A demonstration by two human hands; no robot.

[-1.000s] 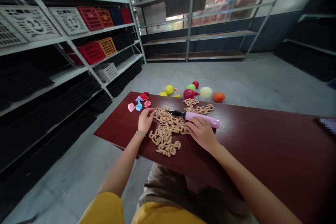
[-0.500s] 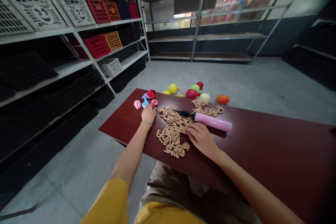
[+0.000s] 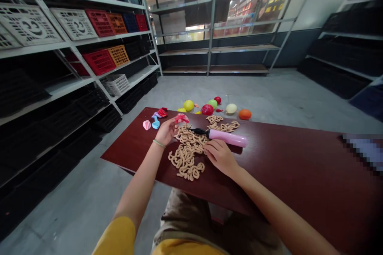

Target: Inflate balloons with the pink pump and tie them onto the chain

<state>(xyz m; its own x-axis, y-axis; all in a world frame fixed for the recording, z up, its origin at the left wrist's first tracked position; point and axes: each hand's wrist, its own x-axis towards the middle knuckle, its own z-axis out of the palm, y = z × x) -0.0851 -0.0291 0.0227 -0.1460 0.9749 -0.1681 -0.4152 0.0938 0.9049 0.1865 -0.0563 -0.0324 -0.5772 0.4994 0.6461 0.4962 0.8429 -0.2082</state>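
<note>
Pinching a crumpled red-pink balloon (image 3: pixel 182 118) in our left hand (image 3: pixel 167 130), we are holding it up just left of the pink hand pump (image 3: pixel 228 138). Our left grip is pressing together at the fingertips, though the fingers partly hide how the balloon sits in them. A green bracelet (image 3: pixel 159 143) is circling the left wrist.

Our right hand (image 3: pixel 220 157) is resting near the pump, with its grip spread and closing on nothing, and is touching the near side of the tan coiled strands (image 3: pixel 185 159).

Cataloguing outward from the pump, we are listing:
- Its black nozzle (image 3: pixel 199 130), pointing left over the strands.
- A smaller tan clump (image 3: pixel 223 126), just beyond the pump.
- Deflated pink (image 3: pixel 147 125), blue (image 3: pixel 155 124) and red (image 3: pixel 162 112) balloons, left of the pump on the dark red worktop (image 3: pixel 299 175).
- Inflated yellow (image 3: pixel 188 105), red (image 3: pixel 207 109), green (image 3: pixel 212 103), cream (image 3: pixel 231 108) and orange (image 3: pixel 245 114) balloons, past the pump on the concrete floor (image 3: pixel 269 91).
- White and red crates (image 3: pixel 98 22) on metal shelving, far left of the pump.

We are judging the step in hand to be taking up this one balloon. Using the pump with it would call for seating its neck on the nozzle and closing the right grip around the pink barrel.
</note>
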